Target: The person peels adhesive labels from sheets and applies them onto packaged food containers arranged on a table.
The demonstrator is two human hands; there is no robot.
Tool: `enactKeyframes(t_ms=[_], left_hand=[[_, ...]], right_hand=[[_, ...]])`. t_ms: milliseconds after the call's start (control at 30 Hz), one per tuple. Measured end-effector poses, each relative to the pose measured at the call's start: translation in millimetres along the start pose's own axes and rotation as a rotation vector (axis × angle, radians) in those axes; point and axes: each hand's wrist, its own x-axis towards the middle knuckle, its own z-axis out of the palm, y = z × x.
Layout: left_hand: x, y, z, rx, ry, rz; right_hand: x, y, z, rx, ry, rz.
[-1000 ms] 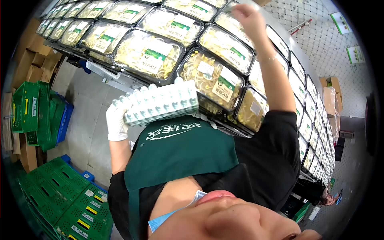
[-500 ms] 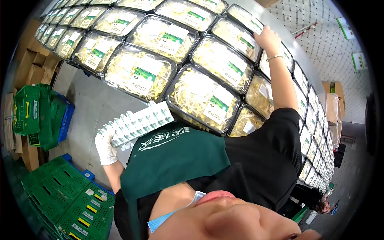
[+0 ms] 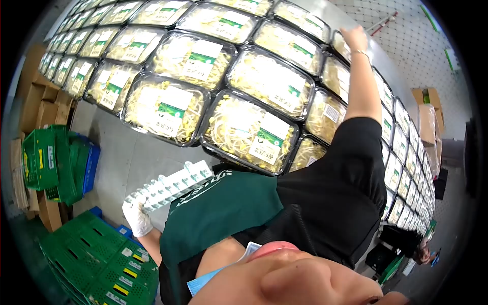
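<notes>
Head view: worktop (image 3: 382,60) sweeps across the top and down the right of the frame, packed with rows of sprout trays (image 3: 249,132), black with clear tops and green-and-white labels. Stacked green crates (image 3: 76,239) lower left, more at left edge. Cardboard boxes (image 3: 46,114) upper left. Dark green apron (image 3: 229,203) mid-frame, below the front trays. Label sheet (image 3: 175,188) left of center, tilted up toward the right, near the apron. Left hand (image 3: 136,217), white-gloved, grips its lower left end. Right hand (image 3: 355,38), bare, upper right, fingers curled at a tray near the worktop's far edge; can't tell if it's pinching anything. Bracelet (image 3: 361,52) on that wrist.
</notes>
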Motion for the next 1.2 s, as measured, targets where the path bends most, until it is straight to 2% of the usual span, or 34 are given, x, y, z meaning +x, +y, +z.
enactKeyframes(t_ms=[33,67,133,167,233,300,333,367,433,500,567,633,700,733,767,833,900,967,1033,1100,1167,1200], left_hand=[[-1,3,3,0.028,0.021,-0.029],[0,0,1,0.000,-0.007,-0.017],[4,-1,1,-0.042,-0.063,-0.007],[6,1,0,-0.021,-0.093,-0.022],[5,9,9,-0.013,-0.104,-0.001],[3,14,14,-0.002,-0.125,0.001],[0,18,19,0.015,-0.135,-0.003],[-1,20,22,0.031,-0.146,-0.008],[-3,20,21,0.046,-0.130,-0.003],[-2,25,33,0.101,-0.083,-0.073],[0,33,52,0.138,-0.126,-0.056],[6,35,62,0.183,-0.231,-0.028],[2,45,79,0.202,-0.303,-0.082],[0,45,79,0.177,-0.333,-0.064],[-1,43,77,0.149,-0.374,-0.046],[-7,41,66,0.144,-0.439,-0.031],[-22,48,65,0.091,-0.406,-0.052],[-28,42,47,0.083,-0.437,-0.045],[-37,39,36,0.013,-0.460,-0.045],[-44,33,27,-0.053,-0.477,-0.013],[-57,27,26,0.060,-0.474,-0.029],[-65,27,28,0.092,-0.509,-0.041]], right_hand=[[27,45,18,0.240,0.077,-0.017],[24,57,8,0.222,0.091,-0.003],[-2,68,-6,0.804,-0.156,0.043],[-24,52,-19,0.779,-0.188,0.028],[-31,45,-8,0.577,-0.102,-0.148],[-28,45,12,0.199,-0.031,-0.335],[-34,46,15,0.132,-0.052,-0.370],[-36,48,14,0.137,-0.059,-0.370],[-44,52,4,-0.223,-0.004,-0.254],[-65,47,-36,-0.459,-0.134,0.067],[-58,45,-36,-0.437,0.032,0.013],[-73,13,-44,0.295,-0.143,-0.341],[-173,-62,-96,0.761,-0.504,-0.719],[-223,-82,-116,0.624,-0.546,-0.872],[-272,-96,-139,0.669,-0.727,-1.088],[-341,-105,-169,0.547,-0.939,-1.372],[-385,-105,-172,0.485,-0.618,-1.593],[-412,-104,-177,0.339,-0.462,-1.646],[-430,-101,-182,0.383,-0.377,-1.567],[-436,-98,-199,0.562,-0.298,-1.416],[-449,-101,-213,0.577,-0.322,-1.264],[-463,-105,-207,0.683,-0.318,-1.270]])
